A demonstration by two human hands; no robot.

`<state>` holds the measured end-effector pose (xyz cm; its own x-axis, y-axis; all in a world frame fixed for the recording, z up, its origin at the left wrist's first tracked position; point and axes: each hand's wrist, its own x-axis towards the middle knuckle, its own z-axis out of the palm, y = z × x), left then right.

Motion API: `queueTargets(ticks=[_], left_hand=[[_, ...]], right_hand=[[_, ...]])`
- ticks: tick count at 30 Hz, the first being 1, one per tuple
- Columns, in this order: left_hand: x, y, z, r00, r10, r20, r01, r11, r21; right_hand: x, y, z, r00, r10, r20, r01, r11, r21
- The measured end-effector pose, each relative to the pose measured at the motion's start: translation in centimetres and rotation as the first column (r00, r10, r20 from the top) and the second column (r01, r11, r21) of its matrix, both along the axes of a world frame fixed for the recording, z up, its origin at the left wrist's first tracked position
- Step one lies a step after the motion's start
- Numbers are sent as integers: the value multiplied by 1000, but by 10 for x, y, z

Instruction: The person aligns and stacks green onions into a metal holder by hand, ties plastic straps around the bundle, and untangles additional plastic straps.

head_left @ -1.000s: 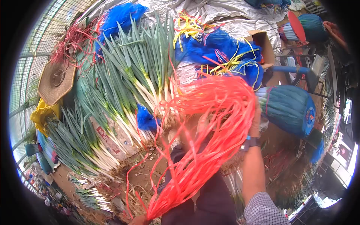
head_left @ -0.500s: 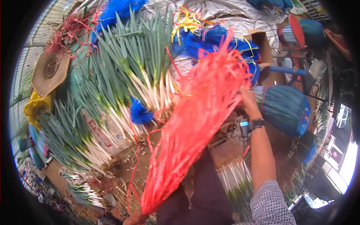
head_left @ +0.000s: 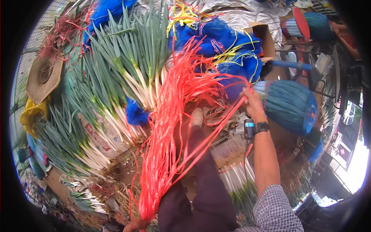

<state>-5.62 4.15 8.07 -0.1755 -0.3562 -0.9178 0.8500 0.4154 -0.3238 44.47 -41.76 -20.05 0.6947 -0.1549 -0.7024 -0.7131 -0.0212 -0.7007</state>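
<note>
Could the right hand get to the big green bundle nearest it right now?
Probably yes: the right hand looks right beside the big green bundle, nothing visibly between them, though it is gripping some red strips.

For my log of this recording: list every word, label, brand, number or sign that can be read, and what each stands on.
No text can be read.
Red print on the sheet: blurred.
Label on the netted bundle: too small.
Blue patch on the device: too small.

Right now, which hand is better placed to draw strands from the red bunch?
Right hand, likely: it holds some strands stretched away from the red bunch, while the left hand grips the gathered end.
</note>
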Motion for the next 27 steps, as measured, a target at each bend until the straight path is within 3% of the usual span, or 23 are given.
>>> queueTargets(ticks=[3,5,6,7,8,12,13,14,16,19,21,22,23,26,27], left_hand=[[-16,6,-11,974,-168,153,171,985,-9],[-61,9,-41,829,-422,366,447,894,17],[-91,7,-61,628,-556,544,611,785,97],[-126,5,-83,289,-632,719,689,659,302],[-162,13,-94,522,-643,560,764,644,27],[-155,-5,-84,499,-720,482,708,659,252],[-110,-2,-67,587,-700,407,705,689,168],[-107,-2,-65,599,-703,383,707,689,159],[-108,-5,-64,626,-699,346,706,696,131],[-155,-12,-91,561,-680,472,634,720,283],[-150,-14,-86,590,-668,453,613,736,288],[-139,-13,-79,618,-658,429,609,747,267],[-125,-8,-79,576,-727,373,733,662,158],[-150,-14,-89,686,-594,420,560,800,217],[-91,-4,-62,677,-646,354,643,752,143]], right_hand=[[11,-18,6,997,-70,-44,76,987,144],[7,-60,-22,978,120,170,-128,991,39],[9,-59,-29,955,236,180,-228,971,-65],[11,-65,-27,935,322,151,-299,941,-160],[15,-66,-27,924,366,107,-342,920,-191],[17,-94,-61,969,208,-136,-227,964,-140],[9,-93,-55,973,209,-95,-224,957,-185],[9,-94,-43,977,209,-49,-214,945,-247],[2,-76,-13,980,200,-19,-200,957,-209],[5,-143,-59,789,587,180,-464,762,-452],[14,-105,-21,918,383,104,-337,891,-306],[12,-72,13,989,143,-30,-146,979,-146],[17,-72,15,981,192,-32,-194,977,-86],[15,-70,23,942,327,70,-328,945,2],[14,-79,10,929,351,115,-349,936,-33]])
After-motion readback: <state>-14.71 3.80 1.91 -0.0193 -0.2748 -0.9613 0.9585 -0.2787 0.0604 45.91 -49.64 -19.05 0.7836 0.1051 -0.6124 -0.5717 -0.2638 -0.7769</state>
